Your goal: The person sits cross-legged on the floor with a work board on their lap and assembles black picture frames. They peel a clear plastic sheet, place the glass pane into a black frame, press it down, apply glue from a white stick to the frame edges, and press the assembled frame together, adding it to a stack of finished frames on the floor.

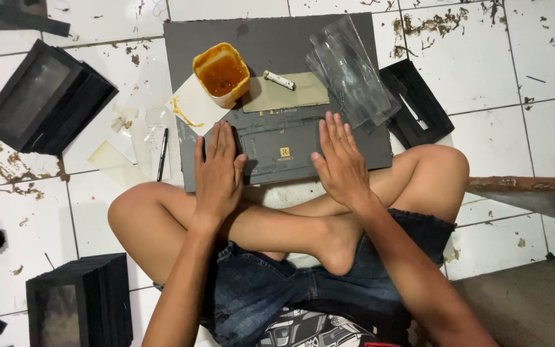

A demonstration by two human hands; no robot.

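left hand (216, 168) spread flat, palm down, fingers extended and together, pressing the left end of a flat dark grey cardboard piece with a small gold mark (282, 149); nothing gripped. the piece lies on a large grey board (271, 38) on the white tiled floor (534, 58), in front of the crossed legs. right hand (340, 160) likewise open and flat on the piece's right end. behind: yellow glue tub (221, 72), clear plastic sleeves (349, 67).
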